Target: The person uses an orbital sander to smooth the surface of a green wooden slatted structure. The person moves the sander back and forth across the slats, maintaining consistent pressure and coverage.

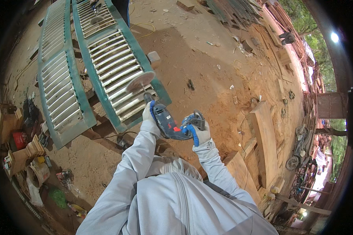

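Observation:
Both my hands wear white gloves with blue palms and hold a dark blue power drill (166,122) with a round sanding disc (140,82) on its front end. My left hand (148,116) wraps around the front of the drill body. Around the rear handle closes my right hand (200,133); the trigger is hidden. The disc lies over the near end of a louvred shutter (161,93) with a green frame and worn white slats. Whether it touches the slats I cannot tell. A second green-framed shutter (84,107) lies alongside to the left.
Near the shutter's far end is another disc tool (96,17), partly cut off. Thick timber beams (264,141) lie at the right. A red container (20,140) and a bucket (38,175) stand at the lower left. Cables (245,125) cross the sandy ground.

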Demonstrator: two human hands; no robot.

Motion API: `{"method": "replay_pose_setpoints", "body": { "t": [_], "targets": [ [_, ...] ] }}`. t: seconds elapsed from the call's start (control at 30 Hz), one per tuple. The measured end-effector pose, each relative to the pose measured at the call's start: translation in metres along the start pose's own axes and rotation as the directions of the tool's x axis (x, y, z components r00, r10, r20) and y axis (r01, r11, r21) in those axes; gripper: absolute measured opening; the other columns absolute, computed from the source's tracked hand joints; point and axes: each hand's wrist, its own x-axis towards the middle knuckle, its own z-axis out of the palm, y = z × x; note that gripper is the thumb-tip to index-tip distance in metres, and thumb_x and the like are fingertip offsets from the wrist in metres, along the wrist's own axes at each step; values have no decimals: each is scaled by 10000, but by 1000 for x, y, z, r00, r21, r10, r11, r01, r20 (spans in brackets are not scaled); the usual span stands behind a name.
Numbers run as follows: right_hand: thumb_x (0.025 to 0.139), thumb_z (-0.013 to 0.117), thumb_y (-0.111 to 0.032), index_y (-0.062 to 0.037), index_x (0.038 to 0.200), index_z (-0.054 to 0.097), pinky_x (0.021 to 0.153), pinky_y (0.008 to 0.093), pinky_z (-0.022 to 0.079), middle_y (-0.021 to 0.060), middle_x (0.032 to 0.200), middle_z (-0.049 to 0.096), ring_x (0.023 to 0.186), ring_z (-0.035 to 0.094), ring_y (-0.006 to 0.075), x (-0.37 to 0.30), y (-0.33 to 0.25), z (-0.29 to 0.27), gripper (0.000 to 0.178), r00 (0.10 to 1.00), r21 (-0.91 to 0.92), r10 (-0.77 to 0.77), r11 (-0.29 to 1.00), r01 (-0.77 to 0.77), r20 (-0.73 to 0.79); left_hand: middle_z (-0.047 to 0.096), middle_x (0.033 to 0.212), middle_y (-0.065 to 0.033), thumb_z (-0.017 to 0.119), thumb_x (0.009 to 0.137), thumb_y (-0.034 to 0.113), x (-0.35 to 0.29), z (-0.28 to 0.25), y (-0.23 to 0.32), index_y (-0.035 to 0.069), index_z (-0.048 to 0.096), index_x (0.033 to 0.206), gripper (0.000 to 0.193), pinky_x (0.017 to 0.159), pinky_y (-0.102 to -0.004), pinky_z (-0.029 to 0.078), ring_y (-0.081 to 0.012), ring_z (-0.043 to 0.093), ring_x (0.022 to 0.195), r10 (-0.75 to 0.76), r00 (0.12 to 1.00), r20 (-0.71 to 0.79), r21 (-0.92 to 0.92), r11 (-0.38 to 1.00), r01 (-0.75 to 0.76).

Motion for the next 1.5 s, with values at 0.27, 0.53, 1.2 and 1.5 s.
{"method": "replay_pose_setpoints", "body": {
  "t": [0.27, 0.53, 1.2, 1.5],
  "targets": [
    [836, 626, 141, -39, 1345, 534, 691, 356, 585, 143, 932, 670, 765, 678, 240, 10, 33, 31, 549, 992, 0, 128, 992, -128, -7, 659, 716, -104, 580, 895, 558, -33, -31, 29, 137, 662, 826, 435, 607, -495, 567, -320, 637, 617, 31, 998, -49, -16, 999, -32],
    [821, 616, 132, -6, 1274, 563, 686, 356, 584, 145, 903, 671, 731, 678, 235, 7, 37, 38, 476, 975, 24, 220, 975, -219, -26, 670, 741, -70, 598, 911, 507, -37, -49, 33, 139, 669, 855, 379, 606, -447, 561, -282, 641, 625, 127, 979, -161, -10, 991, -130],
    [838, 703, 79, -16, 1204, 564, 760, 342, 582, 160, 1066, 661, 911, 686, 245, -49, 28, 4, 403, 998, 113, 56, 992, -59, 25, 724, 850, -87, 621, 908, 303, -7, -73, 28, 93, 684, 931, 220, 768, -423, 579, -260, 694, 763, -103, 973, 208, 56, 994, 93],
    [855, 640, 73, -16, 1065, 632, 671, 319, 552, 127, 930, 678, 760, 661, 206, -60, 11, -32, 229, 997, 11, -25, 1000, 26, -70, 676, 736, -47, 626, 903, 260, 19, -22, -32, 148, 652, 841, 131, 617, -409, 551, -222, 641, 634, -133, 971, 196, 65, 990, 123]
  ]
}}
